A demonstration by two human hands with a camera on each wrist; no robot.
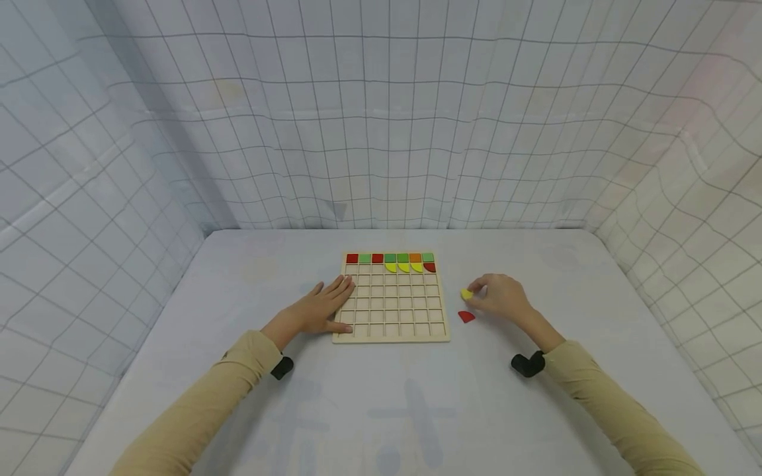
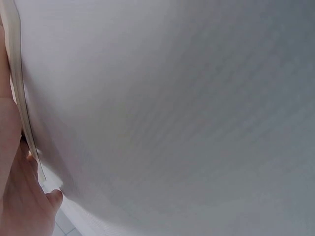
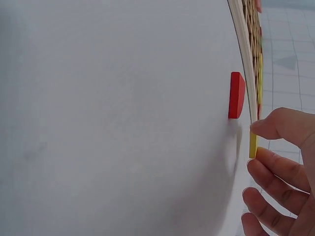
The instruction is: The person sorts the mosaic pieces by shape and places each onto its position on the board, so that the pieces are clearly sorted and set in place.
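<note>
My left hand (image 1: 321, 308) lies flat with straight fingers on the left edge of a wooden grid board (image 1: 389, 337). To the right of the board, my right hand (image 1: 499, 297) pinches a yellow quarter-circle piece (image 1: 466, 294) between thumb and fingers; the right wrist view shows that yellow piece (image 3: 253, 143) edge-on. A red quarter-circle piece (image 1: 466, 317) lies on the table just below the right hand. Square tiles (image 1: 389, 258) in red, green and orange fill the board's top row. Under them, at the right, sit several yellow quarter-circle pieces (image 1: 403, 268) and a dark red one (image 1: 430, 267).
The white table (image 1: 381, 410) is enclosed by white curtains (image 1: 381, 132) with a dark grid pattern at the back and both sides. A black wrist device (image 1: 528, 364) sits at the right sleeve, and another black device (image 1: 282, 367) at the left.
</note>
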